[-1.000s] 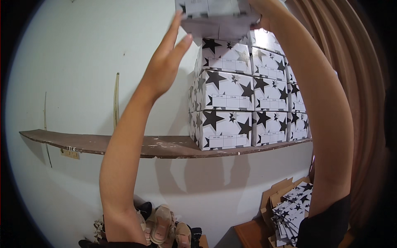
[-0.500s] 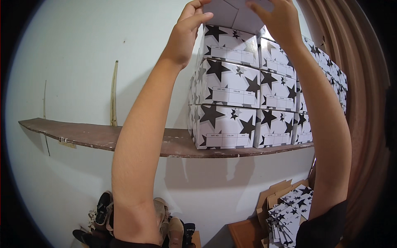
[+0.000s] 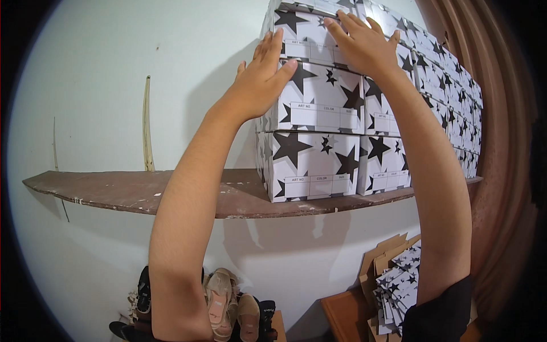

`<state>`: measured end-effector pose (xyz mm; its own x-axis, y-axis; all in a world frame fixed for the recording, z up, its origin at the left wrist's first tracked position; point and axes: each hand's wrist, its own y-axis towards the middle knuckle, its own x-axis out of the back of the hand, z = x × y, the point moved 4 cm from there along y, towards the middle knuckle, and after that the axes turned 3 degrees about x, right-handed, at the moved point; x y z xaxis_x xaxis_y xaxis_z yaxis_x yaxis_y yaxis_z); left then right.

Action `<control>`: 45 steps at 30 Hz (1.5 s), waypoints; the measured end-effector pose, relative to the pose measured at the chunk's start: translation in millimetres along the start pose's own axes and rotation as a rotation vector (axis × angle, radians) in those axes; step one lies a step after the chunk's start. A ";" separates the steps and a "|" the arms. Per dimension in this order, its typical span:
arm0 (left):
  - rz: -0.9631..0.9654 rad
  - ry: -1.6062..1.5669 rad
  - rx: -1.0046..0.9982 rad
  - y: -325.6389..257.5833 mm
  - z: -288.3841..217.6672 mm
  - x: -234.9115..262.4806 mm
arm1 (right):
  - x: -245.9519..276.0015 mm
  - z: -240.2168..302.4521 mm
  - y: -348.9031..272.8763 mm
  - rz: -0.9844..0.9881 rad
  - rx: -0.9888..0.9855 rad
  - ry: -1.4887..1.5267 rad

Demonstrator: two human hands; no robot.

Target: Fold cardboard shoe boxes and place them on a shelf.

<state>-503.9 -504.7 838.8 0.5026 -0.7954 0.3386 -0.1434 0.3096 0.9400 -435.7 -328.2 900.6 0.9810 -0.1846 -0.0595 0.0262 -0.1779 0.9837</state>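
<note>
While left fingers [image 3: 276, 47] flank boxes [image 3: 320, 94], right fingers [image 3: 337, 33] splay.

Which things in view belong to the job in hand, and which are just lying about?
Job in hand:
left hand and right hand, both open at the stack
star-print boxes, stacked
brown shelf under them

Lying about:
shoes, below the shelf
flat star-print card, lower right: similar print to the boxes, so possibly related, but no hand touches it
</note>
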 end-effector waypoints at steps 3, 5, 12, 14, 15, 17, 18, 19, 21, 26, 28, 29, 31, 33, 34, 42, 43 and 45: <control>-0.037 -0.276 -0.072 1.9 0.8 -4.1 | -6.3 -1.1 -3.6 -0.038 -0.009 0.081; -0.034 -0.372 -0.031 -0.2 -2.7 -9.8 | -8.2 -6.1 -1.3 0.017 -0.021 0.123; 0.057 -0.307 0.106 -1.4 -6.3 -7.4 | 14.3 -6.9 -39.5 0.003 0.043 0.151; -0.027 -0.253 0.048 -2.0 -1.1 -11.8 | 20.0 -5.2 -53.0 0.039 0.065 0.127; -0.109 -0.201 -0.010 -1.5 -2.2 -13.5 | 27.8 -2.4 -60.6 0.056 0.074 0.111; -0.157 -0.104 0.014 -4.7 -10.0 -18.6 | 48.2 2.0 -77.5 0.073 0.098 0.133; -0.261 0.056 -0.039 -7.2 -12.2 -14.6 | 59.3 7.4 -87.8 0.072 0.138 0.139; -0.366 0.208 -0.092 -8.6 -15.8 -10.4 | 72.8 11.9 -98.5 0.073 0.179 0.138; -0.493 0.364 -0.232 9.2 -25.4 8.6 | 102.3 27.5 -121.2 0.074 0.264 0.055; -0.436 0.687 -0.081 60.0 -54.2 8.0 | 173.4 50.1 -180.6 0.303 0.309 0.050; -0.290 0.615 0.062 67.8 -46.3 -2.5 | 209.6 54.5 -201.2 0.387 0.294 0.079; -0.338 0.612 0.080 68.4 -41.0 1.4 | 229.6 54.2 -205.5 0.397 0.286 0.060; -0.364 0.601 0.085 61.6 -43.8 -4.2 | 261.5 45.1 -218.6 0.484 0.241 0.093; -0.495 0.494 -0.019 44.6 -51.9 -7.9 | 279.5 27.0 -238.2 0.516 0.177 0.125; -0.602 0.381 -0.141 33.1 -61.7 -8.3 | 290.6 16.4 -249.2 0.481 0.098 0.192; -0.357 -0.110 -0.733 -128.0 -237.0 -54.5 | 292.4 -120.2 -443.0 0.501 -0.430 0.121; -0.293 -0.299 -0.800 -156.7 -255.2 -71.7 | 291.0 -143.7 -483.2 0.530 -0.541 0.147; -0.257 -0.512 -0.860 -220.6 -289.2 -116.2 | 297.4 -177.1 -563.6 0.632 -0.681 0.108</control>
<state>-284.1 -329.9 580.1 -0.0202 -0.9544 0.2980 0.6758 0.2066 0.7075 -124.6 -111.7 358.6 0.8633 0.0436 0.5028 -0.4450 0.5358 0.7176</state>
